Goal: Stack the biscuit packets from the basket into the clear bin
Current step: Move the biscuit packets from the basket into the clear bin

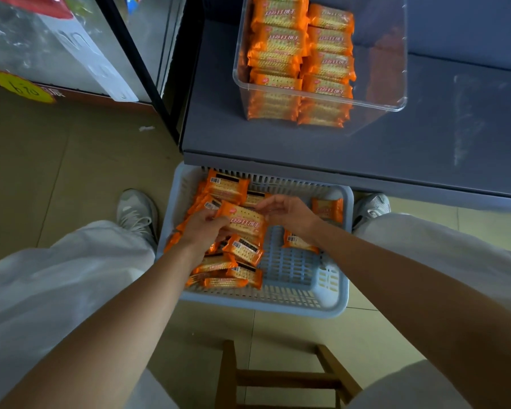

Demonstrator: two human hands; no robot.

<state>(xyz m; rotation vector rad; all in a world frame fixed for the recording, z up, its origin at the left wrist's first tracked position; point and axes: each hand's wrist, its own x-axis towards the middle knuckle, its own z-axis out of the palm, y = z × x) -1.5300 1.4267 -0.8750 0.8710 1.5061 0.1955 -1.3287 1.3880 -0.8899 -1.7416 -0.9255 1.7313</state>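
A stool (278, 376) sits nearest, untouched. Over the basket (334, 293) on the floor, the left hand (202, 228) grips the near end of a packet (244, 221) and the right hand (288, 215) pinches its far edge. The packet is just above the heap (239, 261) on the basket's left side. We call this the pick step. Further off, the bin (396, 69) on the shelf (396, 149) holds two rows (279, 42), with room on the right. Next, we judge: lift clear, carry up, lay flat there.

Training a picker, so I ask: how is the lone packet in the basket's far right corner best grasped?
Likely pinch the lone packet across its long edges, coming from above: it sits apart from the pile, with bare basket floor beside it.
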